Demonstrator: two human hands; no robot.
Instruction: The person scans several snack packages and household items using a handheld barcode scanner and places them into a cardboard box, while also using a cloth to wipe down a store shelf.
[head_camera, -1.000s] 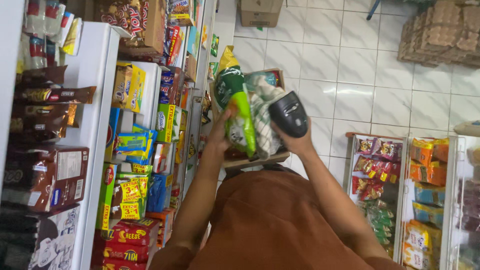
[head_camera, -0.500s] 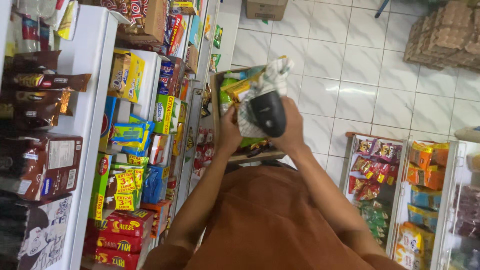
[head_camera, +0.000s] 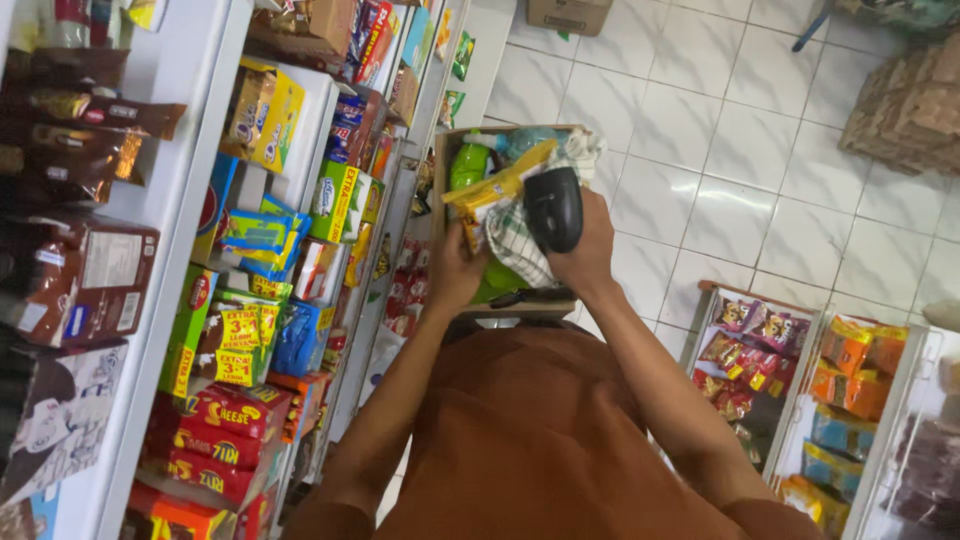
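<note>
- My right hand grips a black scanner, aimed at the yellow packet pinched in my left hand.
- The packet sits just above the box of goods, so scanning looks under way.
- More items in the box seem left to scan.

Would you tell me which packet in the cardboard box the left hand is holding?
The yellow snack packet: the left hand grips its lower end, while the green packets lie untouched in the cardboard box.

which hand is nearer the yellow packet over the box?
Left. The left hand grips the yellow packet from below; the right hand sits beside it, holding the black scanner.
</note>
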